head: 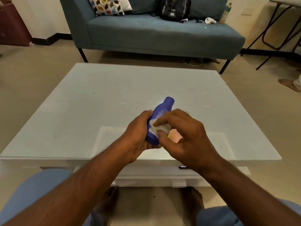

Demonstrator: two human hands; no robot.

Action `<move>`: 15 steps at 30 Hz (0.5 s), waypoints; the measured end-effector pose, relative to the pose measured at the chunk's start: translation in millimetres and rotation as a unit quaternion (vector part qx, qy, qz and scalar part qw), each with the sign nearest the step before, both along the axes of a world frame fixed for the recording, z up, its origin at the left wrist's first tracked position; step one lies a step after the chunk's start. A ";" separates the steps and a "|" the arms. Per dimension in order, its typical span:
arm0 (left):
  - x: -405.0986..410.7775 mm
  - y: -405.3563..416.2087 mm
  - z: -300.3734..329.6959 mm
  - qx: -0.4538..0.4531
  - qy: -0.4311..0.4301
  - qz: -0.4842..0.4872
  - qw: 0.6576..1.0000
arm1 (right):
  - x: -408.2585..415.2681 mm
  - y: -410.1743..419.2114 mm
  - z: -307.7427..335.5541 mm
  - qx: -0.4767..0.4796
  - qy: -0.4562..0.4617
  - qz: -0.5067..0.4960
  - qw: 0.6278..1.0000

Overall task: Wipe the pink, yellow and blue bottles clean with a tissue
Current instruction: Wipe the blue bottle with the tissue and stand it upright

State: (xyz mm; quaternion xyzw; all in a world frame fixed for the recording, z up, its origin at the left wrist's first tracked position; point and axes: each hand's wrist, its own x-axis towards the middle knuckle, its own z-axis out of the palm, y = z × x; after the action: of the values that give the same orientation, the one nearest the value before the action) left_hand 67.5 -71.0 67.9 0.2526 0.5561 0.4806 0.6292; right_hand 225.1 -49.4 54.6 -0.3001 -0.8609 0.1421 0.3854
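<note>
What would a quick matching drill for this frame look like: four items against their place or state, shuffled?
Column 1:
1. blue bottle
2. tissue
3. backpack
4. patterned cushion

Column 2:
A. pinched in the right hand, pressed to the bottle
B. at the sofa's left end
C. gripped in the left hand over the white table
D. black, on the sofa seat against the backrest

Pairs: 1-C, 2-A, 3-D, 4-B
</note>
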 end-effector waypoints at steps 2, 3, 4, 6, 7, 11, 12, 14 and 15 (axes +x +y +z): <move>-0.2 -2.8 -0.3 -0.007 -0.018 -0.016 1.000 | 3.2 4.8 2.5 -0.002 0.009 -0.004 1.000; -0.2 -4.2 0.3 -0.011 -0.029 -0.039 0.999 | 6.7 10.2 3.7 -0.004 0.024 -0.028 0.999; 0.0 -5.4 1.0 -0.015 -0.033 -0.063 0.997 | 10.9 17.2 4.8 -0.007 0.039 -0.062 0.997; 0.9 -7.1 1.1 -0.015 -0.036 -0.096 0.995 | 19.5 30.0 6.1 -0.020 0.052 -0.132 0.990; 1.2 -7.1 0.6 -0.013 -0.040 -0.101 0.994 | 22.4 33.0 5.6 -0.023 0.050 -0.150 0.987; 0.8 -4.5 0.1 0.000 -0.052 -0.063 0.997 | 14.0 12.9 3.2 -0.007 0.019 -0.074 0.997; 0.7 -3.9 0.2 0.003 -0.041 -0.040 0.998 | 9.5 4.8 2.9 -0.003 0.004 -0.043 0.999; -0.5 -3.4 -1.8 0.007 -0.006 -0.012 1.000 | 3.1 -4.4 2.2 0.009 -0.023 -0.002 1.000; -0.8 -3.5 -2.5 0.008 0.003 -0.014 1.000 | 2.8 -3.3 2.9 0.008 -0.023 0.001 1.000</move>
State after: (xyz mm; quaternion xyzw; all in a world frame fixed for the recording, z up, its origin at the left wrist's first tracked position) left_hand 66.7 -74.5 65.4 0.2668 0.5502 0.4753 0.6326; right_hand 227.8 -52.7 57.5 -0.2996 -0.8711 0.1281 0.3676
